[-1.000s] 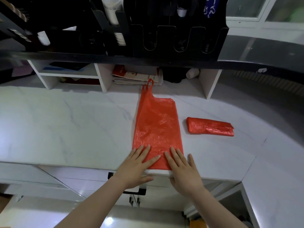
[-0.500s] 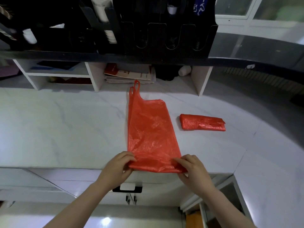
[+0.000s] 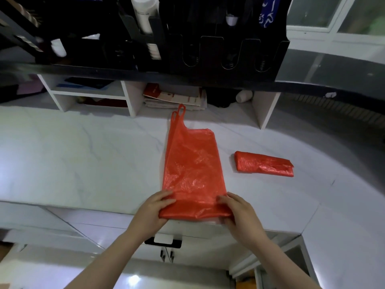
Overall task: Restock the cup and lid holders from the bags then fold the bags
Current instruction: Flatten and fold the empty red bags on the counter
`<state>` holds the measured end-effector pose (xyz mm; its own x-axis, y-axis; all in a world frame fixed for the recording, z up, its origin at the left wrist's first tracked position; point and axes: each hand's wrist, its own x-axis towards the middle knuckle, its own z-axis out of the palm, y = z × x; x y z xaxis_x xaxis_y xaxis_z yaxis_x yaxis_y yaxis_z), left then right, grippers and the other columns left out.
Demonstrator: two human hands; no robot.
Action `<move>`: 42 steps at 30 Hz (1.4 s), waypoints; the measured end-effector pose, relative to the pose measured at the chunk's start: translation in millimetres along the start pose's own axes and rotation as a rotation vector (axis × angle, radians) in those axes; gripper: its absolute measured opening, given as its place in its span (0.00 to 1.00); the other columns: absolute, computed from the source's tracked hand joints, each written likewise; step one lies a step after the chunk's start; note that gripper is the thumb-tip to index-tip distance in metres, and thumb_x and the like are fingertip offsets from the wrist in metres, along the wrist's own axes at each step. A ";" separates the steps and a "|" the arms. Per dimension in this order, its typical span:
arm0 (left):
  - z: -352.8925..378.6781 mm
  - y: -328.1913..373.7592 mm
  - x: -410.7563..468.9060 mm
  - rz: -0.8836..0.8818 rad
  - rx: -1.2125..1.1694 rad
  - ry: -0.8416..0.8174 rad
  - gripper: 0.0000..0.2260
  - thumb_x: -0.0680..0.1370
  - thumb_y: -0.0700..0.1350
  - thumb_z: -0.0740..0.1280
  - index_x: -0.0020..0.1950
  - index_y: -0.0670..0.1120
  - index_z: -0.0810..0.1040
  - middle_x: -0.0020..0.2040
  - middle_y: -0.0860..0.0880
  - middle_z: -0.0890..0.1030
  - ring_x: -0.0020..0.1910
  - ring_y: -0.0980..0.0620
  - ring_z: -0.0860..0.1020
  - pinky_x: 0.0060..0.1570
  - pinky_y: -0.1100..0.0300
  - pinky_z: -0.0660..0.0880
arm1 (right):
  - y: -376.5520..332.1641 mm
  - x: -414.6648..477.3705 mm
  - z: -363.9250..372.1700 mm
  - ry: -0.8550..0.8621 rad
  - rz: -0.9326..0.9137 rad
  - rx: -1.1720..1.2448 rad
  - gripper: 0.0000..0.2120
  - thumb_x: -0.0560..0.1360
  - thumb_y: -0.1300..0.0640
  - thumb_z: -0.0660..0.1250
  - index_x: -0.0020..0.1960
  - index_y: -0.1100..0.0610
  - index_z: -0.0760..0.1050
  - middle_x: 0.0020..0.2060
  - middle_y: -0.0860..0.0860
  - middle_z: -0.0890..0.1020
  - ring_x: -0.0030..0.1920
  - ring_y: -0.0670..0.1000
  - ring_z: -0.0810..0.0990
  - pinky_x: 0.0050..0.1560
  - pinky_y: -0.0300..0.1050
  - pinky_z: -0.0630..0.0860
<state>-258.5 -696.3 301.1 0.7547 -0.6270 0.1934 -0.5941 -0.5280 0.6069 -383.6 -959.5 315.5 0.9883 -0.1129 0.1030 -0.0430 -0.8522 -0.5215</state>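
Note:
A red plastic bag [image 3: 192,161] lies flat and lengthwise on the white marble counter [image 3: 83,159], handles pointing away from me. My left hand [image 3: 155,209] pinches its near left corner and my right hand [image 3: 239,213] pinches its near right corner; the bottom edge is turned up and over into a first narrow fold. A second red bag [image 3: 263,164], folded into a small packet, rests on the counter to the right. Above, the black cup and lid holder [image 3: 208,49] holds a stack of white cups [image 3: 143,15].
White cubby shelves [image 3: 93,94] with papers and a red booklet [image 3: 175,97] stand at the back of the counter under the black rack. A small white bottle [image 3: 243,96] lies in the right cubby. A drawer handle [image 3: 163,243] sits below the counter's front edge.
My hands went from lying flat on the bag's near end to pinching its two bottom corners, then lifted and turned that edge over into a fold.

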 end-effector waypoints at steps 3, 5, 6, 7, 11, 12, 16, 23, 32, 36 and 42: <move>-1.5 2.4 -1.6 -0.005 0.050 0.057 0.20 0.66 0.36 0.78 0.57 0.43 0.82 0.63 0.48 0.77 0.65 0.47 0.73 0.67 0.53 0.66 | 4.4 7.9 -2.7 0.049 -0.050 -0.063 0.19 0.65 0.57 0.77 0.55 0.50 0.82 0.54 0.48 0.80 0.55 0.53 0.77 0.56 0.46 0.73; -0.8 5.8 -4.3 0.041 0.119 0.099 0.21 0.60 0.34 0.80 0.52 0.41 0.84 0.57 0.43 0.81 0.59 0.41 0.78 0.60 0.43 0.71 | 5.1 15.2 -3.4 0.076 -0.070 -0.064 0.17 0.65 0.60 0.77 0.53 0.51 0.83 0.48 0.49 0.80 0.48 0.54 0.77 0.49 0.46 0.74; -0.3 7.9 -5.7 0.070 0.165 0.129 0.22 0.58 0.34 0.81 0.50 0.41 0.84 0.54 0.42 0.82 0.56 0.40 0.80 0.57 0.42 0.73 | 5.0 18.2 -2.8 0.079 -0.098 -0.067 0.17 0.65 0.62 0.77 0.53 0.52 0.84 0.47 0.49 0.81 0.46 0.54 0.78 0.47 0.46 0.75; 0.1 10.2 -6.4 0.094 0.206 0.160 0.22 0.56 0.35 0.82 0.48 0.41 0.85 0.52 0.42 0.83 0.53 0.41 0.81 0.54 0.45 0.76 | 4.9 20.0 -2.1 0.085 -0.137 -0.079 0.17 0.65 0.63 0.77 0.53 0.52 0.84 0.47 0.49 0.81 0.45 0.54 0.78 0.45 0.47 0.76; 2.4 12.1 -10.9 0.029 0.243 0.194 0.23 0.56 0.36 0.81 0.50 0.43 0.84 0.47 0.46 0.82 0.44 0.45 0.81 0.47 0.56 0.78 | 9.2 23.1 -1.0 0.108 -0.180 -0.054 0.14 0.68 0.62 0.75 0.52 0.51 0.83 0.43 0.46 0.83 0.41 0.50 0.76 0.41 0.43 0.73; 2.3 11.4 -12.8 -0.024 0.223 0.183 0.22 0.59 0.35 0.80 0.52 0.44 0.84 0.47 0.47 0.82 0.45 0.46 0.80 0.48 0.58 0.76 | 10.2 24.9 -1.4 0.112 -0.160 -0.045 0.11 0.70 0.61 0.73 0.50 0.50 0.83 0.40 0.45 0.82 0.39 0.48 0.74 0.39 0.42 0.70; -5.4 11.3 -12.4 -0.209 0.086 0.134 0.15 0.68 0.37 0.74 0.53 0.48 0.83 0.48 0.54 0.79 0.48 0.56 0.75 0.49 0.74 0.65 | 16.2 33.5 0.0 0.131 -0.024 -0.019 0.06 0.72 0.52 0.72 0.39 0.51 0.78 0.36 0.43 0.75 0.39 0.46 0.69 0.38 0.38 0.65; -2.2 19.5 4.3 -0.415 0.007 0.225 0.15 0.77 0.47 0.68 0.31 0.43 0.78 0.36 0.51 0.77 0.40 0.50 0.74 0.42 0.57 0.68 | 21.2 38.8 8.0 0.160 0.132 0.024 0.13 0.74 0.47 0.69 0.34 0.48 0.71 0.41 0.43 0.70 0.46 0.45 0.64 0.46 0.37 0.64; 10.7 32.1 16.5 -0.564 0.203 0.346 0.17 0.77 0.57 0.65 0.30 0.53 0.69 0.26 0.57 0.71 0.41 0.50 0.70 0.43 0.55 0.61 | 18.9 38.4 12.9 0.201 0.165 -0.036 0.14 0.76 0.49 0.66 0.37 0.57 0.78 0.47 0.48 0.72 0.48 0.47 0.64 0.51 0.42 0.67; 12.9 28.5 19.2 -0.581 0.212 0.353 0.09 0.75 0.55 0.68 0.41 0.52 0.73 0.31 0.57 0.73 0.46 0.50 0.72 0.50 0.56 0.57 | 15.8 39.2 13.4 0.176 0.189 -0.125 0.16 0.78 0.47 0.62 0.44 0.58 0.80 0.51 0.49 0.72 0.53 0.51 0.68 0.52 0.43 0.69; 17.0 46.7 19.3 -0.249 0.409 0.275 0.22 0.69 0.34 0.70 0.61 0.47 0.77 0.60 0.43 0.78 0.61 0.40 0.75 0.58 0.42 0.69 | 12.3 41.3 14.0 0.158 0.169 -0.238 0.16 0.78 0.46 0.60 0.48 0.56 0.81 0.53 0.52 0.73 0.53 0.54 0.69 0.51 0.46 0.71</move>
<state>-276.4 -742.7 320.0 0.8985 -0.3110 0.3100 -0.4070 -0.8548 0.3220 -341.3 -967.5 301.5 0.9299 -0.3252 0.1717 -0.2563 -0.9079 -0.3316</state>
